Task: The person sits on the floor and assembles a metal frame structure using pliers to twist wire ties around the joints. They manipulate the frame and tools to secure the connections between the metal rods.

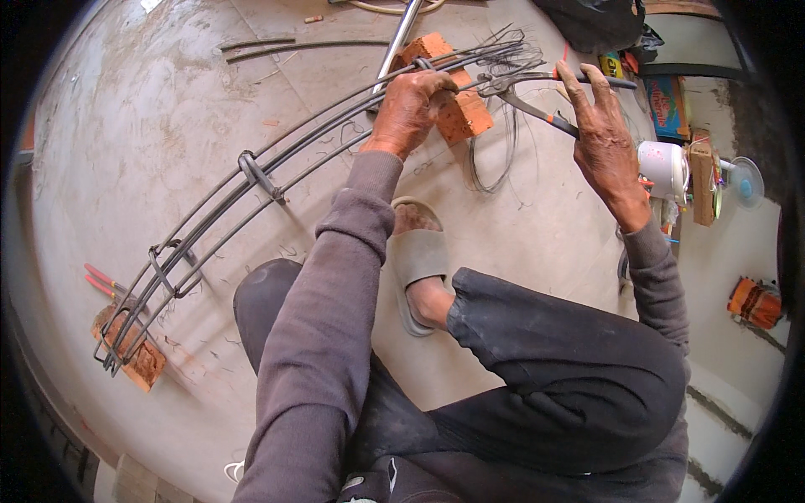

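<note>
A long cage of steel reinforcing bars (pixel 314 157) with square stirrups (pixel 256 173) slants across the floor, raised on an orange brick (pixel 464 120) at its far end. My left hand (pixel 411 109) is closed at the bars beside the stirrup over that brick; its fingertips are partly hidden. In my right hand (pixel 601 138) is a pair of pincers (pixel 521 99) with black-and-orange handles spread apart. The pincers' jaws lie close to the bar ends, right of my left hand. A bundle of thin tie wire (pixel 508 52) rests around those ends.
Another brick (pixel 144 362) props the near-left end, with red-handled pliers (pixel 101 281) beside it. Loose rods (pixel 310 52) and a shiny metal tube (pixel 401 38) lie beyond the cage. A white tub (pixel 662 170) and a small fan (pixel 745 183) stand right. My sandalled foot (pixel 419 260) is below the cage.
</note>
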A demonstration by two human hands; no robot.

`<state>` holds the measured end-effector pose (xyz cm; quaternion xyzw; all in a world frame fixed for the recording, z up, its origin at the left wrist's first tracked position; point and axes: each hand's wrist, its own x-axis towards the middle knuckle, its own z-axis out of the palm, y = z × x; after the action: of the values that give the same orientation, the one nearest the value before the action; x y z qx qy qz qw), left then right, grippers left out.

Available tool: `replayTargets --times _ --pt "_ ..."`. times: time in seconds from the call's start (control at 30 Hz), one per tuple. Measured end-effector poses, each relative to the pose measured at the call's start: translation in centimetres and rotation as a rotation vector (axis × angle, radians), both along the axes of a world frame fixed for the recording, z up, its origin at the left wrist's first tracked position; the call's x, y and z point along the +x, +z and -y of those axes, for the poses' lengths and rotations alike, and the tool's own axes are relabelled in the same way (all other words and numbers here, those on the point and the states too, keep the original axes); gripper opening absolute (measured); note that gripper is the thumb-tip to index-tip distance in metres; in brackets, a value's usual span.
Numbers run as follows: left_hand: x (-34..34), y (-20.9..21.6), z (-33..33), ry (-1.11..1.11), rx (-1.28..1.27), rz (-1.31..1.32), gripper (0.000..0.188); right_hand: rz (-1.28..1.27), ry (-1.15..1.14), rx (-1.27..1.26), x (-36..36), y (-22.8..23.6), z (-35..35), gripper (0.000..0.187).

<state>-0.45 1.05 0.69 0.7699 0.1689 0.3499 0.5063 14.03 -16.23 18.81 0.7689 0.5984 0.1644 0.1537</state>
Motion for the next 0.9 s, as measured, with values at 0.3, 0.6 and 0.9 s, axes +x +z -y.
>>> replayTargets --times 0.3,0.6,0.9 --pt "-0.1 -0.4 -0.3 -0.045 -0.087 0.02 0.017 0.257 0.154 -0.145 1.3 0.0 -0.9 0.092" --pt "-0.5 -0.5 -0.9 -0.094 -0.193 -0.015 0.021 0.193 0.117 -0.084 3.4 -1.7 -0.1 0.094" --pt "-0.2 -0.9 -0.6 0.014 -0.149 -0.002 0.017 0.214 0.088 0.149 6.0 8.3 0.6 0.085"
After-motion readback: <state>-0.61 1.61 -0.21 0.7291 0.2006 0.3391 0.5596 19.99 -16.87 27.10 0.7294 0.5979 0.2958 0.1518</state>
